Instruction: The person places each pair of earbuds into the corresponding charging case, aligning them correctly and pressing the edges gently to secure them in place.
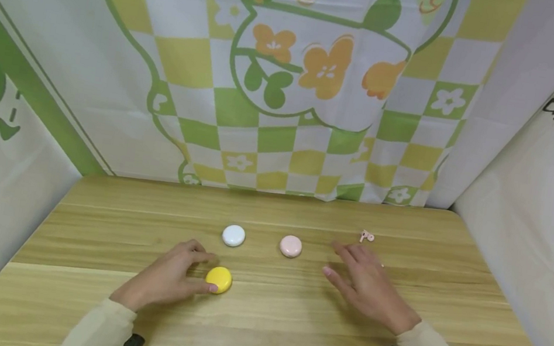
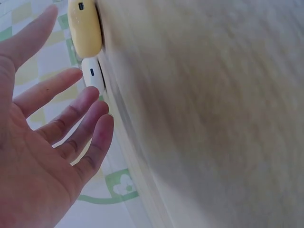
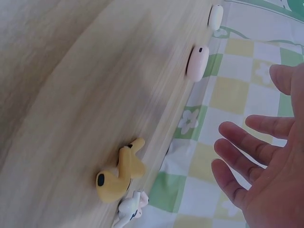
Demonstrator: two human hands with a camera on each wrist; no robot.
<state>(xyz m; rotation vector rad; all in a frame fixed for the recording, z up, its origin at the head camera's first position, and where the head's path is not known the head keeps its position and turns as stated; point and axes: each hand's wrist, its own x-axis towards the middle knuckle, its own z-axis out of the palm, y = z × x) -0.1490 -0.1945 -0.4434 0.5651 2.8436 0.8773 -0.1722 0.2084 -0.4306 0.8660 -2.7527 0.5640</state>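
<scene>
On the wooden surface (image 1: 264, 342), a glossy yellow round case (image 1: 221, 278) is placed just right of the left grip (image 1: 171, 275), relaxed with nothing held; the right grip (image 1: 366, 285), likewise unclosed, is set farther right.

On the counter (image 1: 264, 342), rear-left earbud case (image 1: 233, 236) near rear-right earbud case (image 1: 291, 246); before the former, front earbud case (image 1: 219, 279), just right of left hand (image 1: 169, 274); farther right, earbuds (image 3: 113, 189) near right hand (image 1: 370, 283); behind the counter, cloth (image 1: 318, 108).

L. hand (image 1: 169, 277): thumb spread from fingers. R. hand (image 1: 371, 287): ditto, fingers sl. bent. Sleeved forearms (image 1: 102, 329) angled inward.
</scene>
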